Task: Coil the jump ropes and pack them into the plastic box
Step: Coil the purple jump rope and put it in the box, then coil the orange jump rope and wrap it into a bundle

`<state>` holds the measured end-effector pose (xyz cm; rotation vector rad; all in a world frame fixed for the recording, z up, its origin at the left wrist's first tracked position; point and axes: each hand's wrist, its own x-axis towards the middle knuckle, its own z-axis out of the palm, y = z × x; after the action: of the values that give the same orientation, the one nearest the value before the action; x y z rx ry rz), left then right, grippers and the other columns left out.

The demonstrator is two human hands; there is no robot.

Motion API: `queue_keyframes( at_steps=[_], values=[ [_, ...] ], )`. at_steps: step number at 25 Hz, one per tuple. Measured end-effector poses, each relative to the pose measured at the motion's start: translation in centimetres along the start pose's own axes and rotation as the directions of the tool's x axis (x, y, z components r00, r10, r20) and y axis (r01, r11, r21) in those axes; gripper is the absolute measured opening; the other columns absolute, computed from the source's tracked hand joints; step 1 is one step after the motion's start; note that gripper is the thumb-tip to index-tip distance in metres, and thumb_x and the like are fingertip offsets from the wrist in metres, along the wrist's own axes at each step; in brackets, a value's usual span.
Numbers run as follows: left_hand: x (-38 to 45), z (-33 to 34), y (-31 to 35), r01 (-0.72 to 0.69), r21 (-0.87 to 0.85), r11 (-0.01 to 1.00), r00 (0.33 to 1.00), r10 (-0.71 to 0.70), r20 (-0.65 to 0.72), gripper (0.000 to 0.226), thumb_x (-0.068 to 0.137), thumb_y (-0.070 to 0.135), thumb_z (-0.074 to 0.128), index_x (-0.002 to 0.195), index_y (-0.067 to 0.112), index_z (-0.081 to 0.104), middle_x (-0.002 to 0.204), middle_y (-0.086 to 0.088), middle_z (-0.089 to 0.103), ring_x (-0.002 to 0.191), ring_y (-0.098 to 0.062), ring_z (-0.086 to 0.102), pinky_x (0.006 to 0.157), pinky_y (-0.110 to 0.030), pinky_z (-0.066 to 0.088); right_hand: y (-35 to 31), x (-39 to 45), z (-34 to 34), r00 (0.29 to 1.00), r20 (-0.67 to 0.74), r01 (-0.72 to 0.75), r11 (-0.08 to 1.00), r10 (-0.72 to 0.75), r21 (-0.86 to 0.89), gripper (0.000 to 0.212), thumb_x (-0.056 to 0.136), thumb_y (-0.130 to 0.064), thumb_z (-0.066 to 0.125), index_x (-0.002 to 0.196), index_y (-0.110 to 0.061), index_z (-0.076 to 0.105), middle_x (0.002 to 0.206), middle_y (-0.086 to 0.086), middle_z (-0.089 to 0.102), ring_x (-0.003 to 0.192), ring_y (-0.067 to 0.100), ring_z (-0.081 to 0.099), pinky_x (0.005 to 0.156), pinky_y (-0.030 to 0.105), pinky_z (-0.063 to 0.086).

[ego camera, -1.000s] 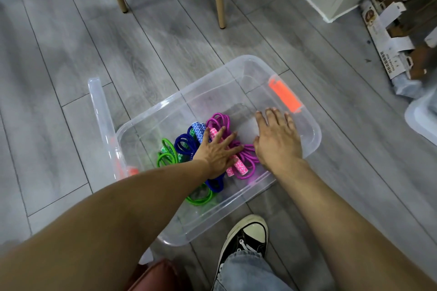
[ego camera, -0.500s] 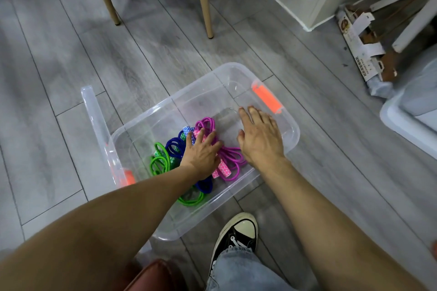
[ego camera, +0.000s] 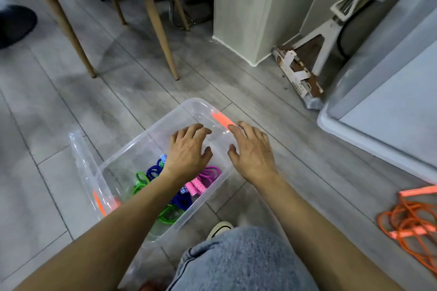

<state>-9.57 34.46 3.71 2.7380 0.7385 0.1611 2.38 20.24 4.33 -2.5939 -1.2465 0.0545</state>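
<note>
A clear plastic box [ego camera: 196, 107] with orange latches stands on the grey floor in front of me. Inside lie three coiled jump ropes: a pink one [ego camera: 209, 175], a blue one [ego camera: 152, 171] and a green one [ego camera: 140, 182]. My left hand [ego camera: 188, 151] hovers over the box above the ropes, fingers loosely bent, holding nothing. My right hand [ego camera: 251, 150] is raised at the box's right rim, fingers relaxed and empty. An uncoiled orange jump rope [ego camera: 409, 222] lies on the floor at the far right.
The box's clear lid [ego camera: 81, 160] leans at its left side. A chair with wooden legs [ego camera: 160, 30] stands behind. A pale cabinet [ego camera: 250, 12], a cardboard package [ego camera: 296, 73] and a large grey bin [ego camera: 387, 92] are at the right. My shoe [ego camera: 221, 228] and jeans knee are below.
Both hands have lifted off the ropes in the box and come up, now empty. The view has tilted up and rightward, bringing the orange rope into sight.
</note>
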Motion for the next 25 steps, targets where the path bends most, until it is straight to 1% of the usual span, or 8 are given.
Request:
queue_keyframes(
  at_steps=[3, 8, 10, 13, 16, 19, 22, 25],
  values=[
    [0.6, -3.8, 4.0, -0.105, 0.011, 0.994, 0.993, 0.106, -0.050, 0.046, 0.089, 0.032, 0.061, 0.134, 0.026, 0.054, 0.150, -0.002, 0.046, 0.136, -0.030, 0.041, 0.108, -0.047, 0.032, 1.5, -1.7, -4.9, 0.997, -0.064, -0.040, 0.999, 0.040, -0.007, 0.058, 0.089, -0.027, 0.063, 0.144, -0.023, 0.046, 0.149, 0.006, 0.047, 0.132, 0.024, 0.048, 0.108, 0.041, 0.038],
    [0.4, -9.9, 12.6, -0.228, -0.003, 0.974, 0.973, 0.228, -0.045, 0.053, 0.094, 0.038, 0.052, 0.145, 0.032, 0.040, 0.158, -0.001, 0.032, 0.144, -0.029, 0.029, 0.114, -0.048, 0.025, 4.3, -5.1, -13.6, 0.980, -0.141, -0.144, 0.989, 0.137, -0.039, 0.063, 0.092, -0.031, 0.057, 0.151, -0.025, 0.036, 0.156, 0.006, 0.038, 0.139, 0.027, 0.041, 0.113, 0.045, 0.033],
    [-0.3, -11.7, 16.0, -0.279, -0.027, 0.960, 0.959, 0.277, -0.054, 0.053, 0.094, 0.040, 0.051, 0.146, 0.035, 0.038, 0.158, 0.000, 0.031, 0.145, -0.028, 0.026, 0.117, -0.050, 0.023, 5.5, -7.2, -16.8, 0.968, -0.190, -0.175, 0.983, 0.162, -0.055, 0.063, 0.092, -0.032, 0.059, 0.151, -0.024, 0.037, 0.155, 0.006, 0.039, 0.139, 0.028, 0.041, 0.113, 0.045, 0.034],
    [-1.6, -13.6, 21.1, -0.358, -0.039, 0.933, 0.933, 0.356, -0.058, 0.052, 0.094, 0.041, 0.051, 0.144, 0.036, 0.039, 0.156, 0.001, 0.032, 0.144, -0.026, 0.026, 0.116, -0.050, 0.022, 7.8, -11.1, -21.2, 0.938, -0.269, -0.248, 0.965, 0.217, -0.085, 0.063, 0.090, -0.033, 0.060, 0.150, -0.024, 0.039, 0.152, 0.004, 0.043, 0.134, 0.028, 0.046, 0.110, 0.043, 0.038],
    [-2.9, -15.1, 26.5, -0.472, -0.041, 0.881, 0.879, 0.467, -0.098, 0.049, 0.093, 0.038, 0.052, 0.141, 0.037, 0.043, 0.152, 0.004, 0.037, 0.141, -0.024, 0.030, 0.112, -0.048, 0.027, 10.8, -15.3, -25.1, 0.902, -0.326, -0.320, 0.945, 0.281, -0.070, 0.062, 0.088, -0.031, 0.060, 0.147, -0.023, 0.043, 0.149, 0.008, 0.048, 0.132, 0.031, 0.049, 0.108, 0.043, 0.039],
    [-4.2, -16.2, 32.5, -0.575, -0.080, 0.814, 0.814, 0.560, -0.151, 0.045, 0.093, 0.035, 0.053, 0.138, 0.033, 0.048, 0.150, 0.005, 0.041, 0.140, -0.023, 0.033, 0.110, -0.047, 0.030, 14.2, -19.6, -28.7, 0.851, -0.397, -0.405, 0.911, 0.343, -0.081, 0.060, 0.089, -0.030, 0.060, 0.147, -0.023, 0.045, 0.150, 0.010, 0.048, 0.133, 0.031, 0.049, 0.107, 0.043, 0.038],
    [-6.0, -15.9, 38.0, -0.643, -0.101, 0.759, 0.765, 0.628, -0.142, 0.044, 0.094, 0.035, 0.051, 0.138, 0.033, 0.048, 0.151, 0.004, 0.040, 0.141, -0.023, 0.031, 0.112, -0.047, 0.026, 17.1, -24.2, -31.3, 0.806, -0.417, -0.498, 0.862, 0.419, -0.097, 0.060, 0.093, -0.032, 0.057, 0.150, -0.024, 0.041, 0.152, 0.007, 0.044, 0.134, 0.029, 0.046, 0.108, 0.041, 0.035],
    [-7.2, -14.5, 41.8, -0.684, -0.111, 0.721, 0.730, 0.672, -0.125, 0.044, 0.094, 0.034, 0.052, 0.137, 0.033, 0.050, 0.151, 0.005, 0.041, 0.140, -0.022, 0.033, 0.111, -0.044, 0.025, 19.5, -28.4, -32.4, 0.772, -0.440, -0.549, 0.830, 0.459, -0.099, 0.060, 0.092, -0.031, 0.057, 0.150, -0.022, 0.042, 0.151, 0.008, 0.046, 0.132, 0.030, 0.047, 0.106, 0.042, 0.037]
  ],
)
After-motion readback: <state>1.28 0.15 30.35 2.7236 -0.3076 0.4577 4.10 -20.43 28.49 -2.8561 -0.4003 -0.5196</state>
